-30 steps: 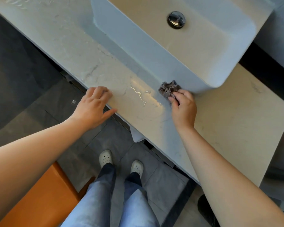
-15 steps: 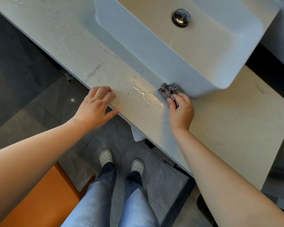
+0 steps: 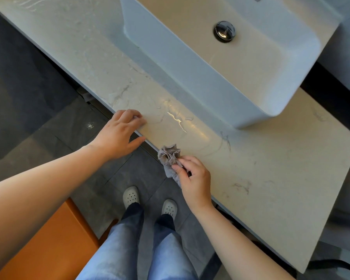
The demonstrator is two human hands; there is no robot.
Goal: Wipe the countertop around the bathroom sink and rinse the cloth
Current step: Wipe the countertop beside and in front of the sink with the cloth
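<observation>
**A:** From the head camera, what is the right hand (image 3: 192, 178) doing?

**B:** Its fingers are closed on a crumpled grey cloth (image 3: 169, 156). The bunched top of the cloth sits on the front edge of the countertop (image 3: 271, 158), and a loose tail hangs down past that edge, beside the thumb.

**A:** And the left hand (image 3: 117, 134)?

**B:** It grips nothing. The curled fingers rest on top of the counter's front edge, the thumb is stretched out along the edge below, and the palm hangs over the floor (image 3: 38, 122).

**A:** Where is the cloth relative to the sink (image 3: 190, 77)?

**B:** Well apart from it, toward the person. The basin stands on the counter farther back, its metal drain (image 3: 224, 33) showing in the bowl.

**A:** Is the counter wet?

**B:** Between the hands and the basin there is a bright glossy streak (image 3: 178, 122); it may be moisture, but it could equally be a reflection, so I cannot say.

**A:** Anything below?

**B:** Jeans, pale perforated clogs (image 3: 131, 196) on dark tiles, and an orange surface (image 3: 49, 243) at lower left.
</observation>
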